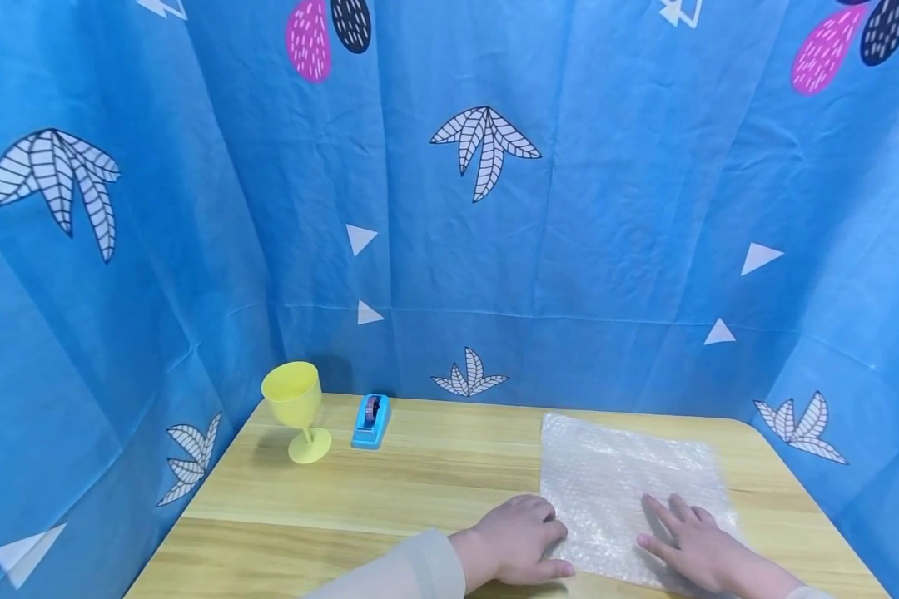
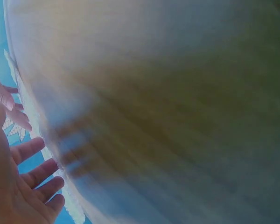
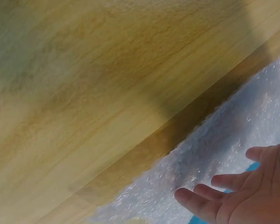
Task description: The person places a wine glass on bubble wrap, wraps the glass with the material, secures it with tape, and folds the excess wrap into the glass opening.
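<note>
A sheet of clear bubble wrap (image 1: 622,466) lies flat on the right part of the wooden table. My left hand (image 1: 517,539) is at its left edge, fingers loosely bent, and appears empty. In the left wrist view the fingers of that hand (image 2: 25,186) are spread apart. Over the lower right of the sheet is my right hand (image 1: 697,545), palm down with fingers spread. The right wrist view has this hand (image 3: 252,191) in front of the bubble wrap (image 3: 172,182), nothing held; whether it touches the sheet I cannot tell.
A yellow plastic goblet (image 1: 295,403) stands upright at the table's back left. Beside it sits a blue tape dispenser (image 1: 370,422) with a small roll. Blue patterned curtains (image 1: 479,266) hang behind and along both sides of the wooden table (image 1: 434,466).
</note>
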{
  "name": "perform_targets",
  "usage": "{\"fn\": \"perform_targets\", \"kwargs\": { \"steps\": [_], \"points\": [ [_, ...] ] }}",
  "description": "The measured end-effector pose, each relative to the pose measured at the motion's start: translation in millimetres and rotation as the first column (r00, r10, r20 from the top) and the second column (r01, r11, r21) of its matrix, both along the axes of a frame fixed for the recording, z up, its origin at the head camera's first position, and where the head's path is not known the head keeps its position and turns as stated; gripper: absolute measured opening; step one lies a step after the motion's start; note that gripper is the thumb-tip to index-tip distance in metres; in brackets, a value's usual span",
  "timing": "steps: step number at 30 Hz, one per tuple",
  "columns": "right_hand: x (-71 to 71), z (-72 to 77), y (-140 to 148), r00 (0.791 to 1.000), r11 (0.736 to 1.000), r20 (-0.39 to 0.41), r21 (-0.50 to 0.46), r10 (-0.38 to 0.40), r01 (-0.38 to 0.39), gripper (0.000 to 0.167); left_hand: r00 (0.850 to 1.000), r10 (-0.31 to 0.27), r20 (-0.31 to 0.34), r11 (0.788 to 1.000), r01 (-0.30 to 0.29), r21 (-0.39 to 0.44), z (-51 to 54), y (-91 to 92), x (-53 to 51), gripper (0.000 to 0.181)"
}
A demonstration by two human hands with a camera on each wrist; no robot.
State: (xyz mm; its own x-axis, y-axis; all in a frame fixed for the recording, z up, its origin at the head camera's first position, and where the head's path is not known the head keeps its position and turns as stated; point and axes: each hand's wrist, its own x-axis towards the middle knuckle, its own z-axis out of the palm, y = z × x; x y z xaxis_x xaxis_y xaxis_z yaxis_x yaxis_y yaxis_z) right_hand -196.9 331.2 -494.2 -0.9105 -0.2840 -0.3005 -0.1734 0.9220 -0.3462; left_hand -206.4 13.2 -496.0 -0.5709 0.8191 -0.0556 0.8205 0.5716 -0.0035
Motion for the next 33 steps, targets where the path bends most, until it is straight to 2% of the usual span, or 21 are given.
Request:
{"fn": "perform_targets", "kwargs": {
  "steps": [4, 9, 12, 18, 25, 30, 33],
  "points": [
    [-0.4, 0.7, -2, 0.999, 1.000, -0.032, 0.005, 0.019, -0.019, 0.075, 0.998, 0.025, -0.059, 1.000, -0.025, 0.004, -1.2, 1.1, 0.0, 0.059],
    [2.6, 2.6, -7, 0.993, 0.999, -0.112, 0.010, 0.047, -0.047, 0.070, 0.994, 0.097, -0.057, 0.995, -0.096, 0.004, -3.2, 0.8, -0.9, 0.058],
    [3.5, 4.7, -11, 0.990, 0.998, -0.130, -0.006, 0.063, -0.064, 0.069, 0.989, 0.137, -0.063, 0.991, -0.136, 0.022, -6.2, -0.2, -1.9, 0.054],
    [2.0, 5.9, -19, 0.985, 0.995, -0.144, -0.020, 0.092, -0.096, 0.070, 0.982, 0.159, -0.102, 0.987, -0.154, 0.055, -7.6, -3.4, -3.5, 0.048],
    [1.2, 4.4, -27, 0.980, 0.992, -0.165, -0.027, 0.115, -0.121, 0.071, 0.981, 0.187, -0.044, 0.982, -0.185, 0.038, -5.9, -6.0, -6.2, 0.053],
    [-0.4, 4.5, -30, 0.983, 0.992, -0.141, -0.031, 0.117, -0.123, 0.072, 0.981, 0.192, 0.009, 0.981, -0.192, 0.022, -6.8, -7.5, -10.1, 0.056],
    [-0.9, 4.3, -31, 0.984, 0.992, -0.135, -0.027, 0.120, -0.124, 0.074, 0.983, 0.186, 0.006, 0.982, -0.186, 0.008, -6.7, -8.8, -11.9, 0.059]
  ]
}}
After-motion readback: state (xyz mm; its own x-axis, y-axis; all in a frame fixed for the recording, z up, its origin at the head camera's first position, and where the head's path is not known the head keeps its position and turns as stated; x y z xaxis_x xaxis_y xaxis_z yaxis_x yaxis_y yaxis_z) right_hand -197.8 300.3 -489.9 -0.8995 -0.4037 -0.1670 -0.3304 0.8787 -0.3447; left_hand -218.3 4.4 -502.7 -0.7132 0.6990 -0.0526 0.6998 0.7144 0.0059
